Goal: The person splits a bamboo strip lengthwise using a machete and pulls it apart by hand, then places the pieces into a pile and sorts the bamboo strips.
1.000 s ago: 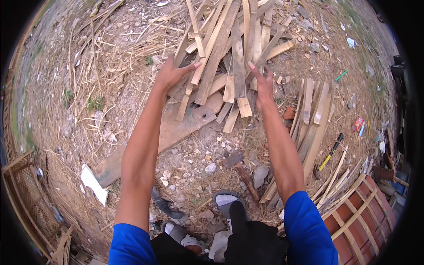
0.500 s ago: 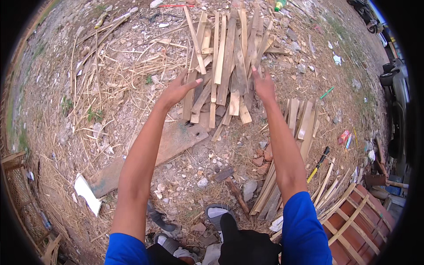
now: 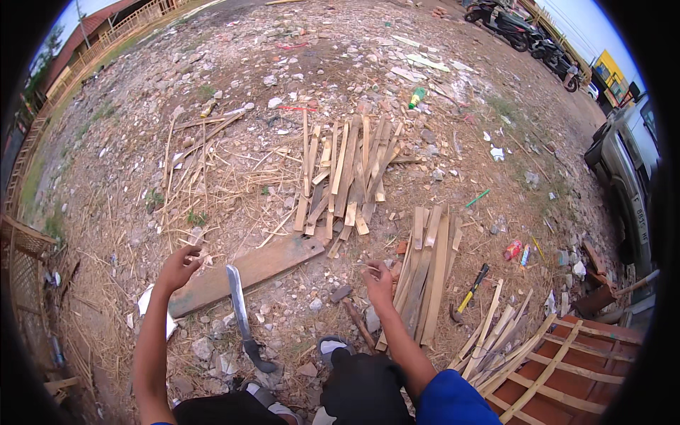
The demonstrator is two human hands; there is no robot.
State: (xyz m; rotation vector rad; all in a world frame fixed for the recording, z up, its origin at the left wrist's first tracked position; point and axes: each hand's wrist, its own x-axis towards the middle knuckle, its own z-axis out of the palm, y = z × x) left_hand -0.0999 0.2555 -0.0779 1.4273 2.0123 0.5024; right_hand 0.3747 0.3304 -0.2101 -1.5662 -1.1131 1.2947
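Faces a heap of wooden slats [image 3: 346, 170] at twelve o'clock from the shoes [image 3: 331, 347], with a plank [image 3: 265, 265] running from its near end toward ten and a machete [image 3: 241, 312] at ten, blade over the plank. Has a second bundle of slats [image 3: 435, 283] at one, a hammer [image 3: 472, 290] just beyond at two, and a strip lattice [image 3: 543, 370] at three. Looks out to motorbikes [image 3: 506, 28] far off at one and a car [image 3: 629, 142] at two.

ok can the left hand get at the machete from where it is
Probably yes: the left hand looks empty and close by, and nothing seems to cover the machete or its dark handle.
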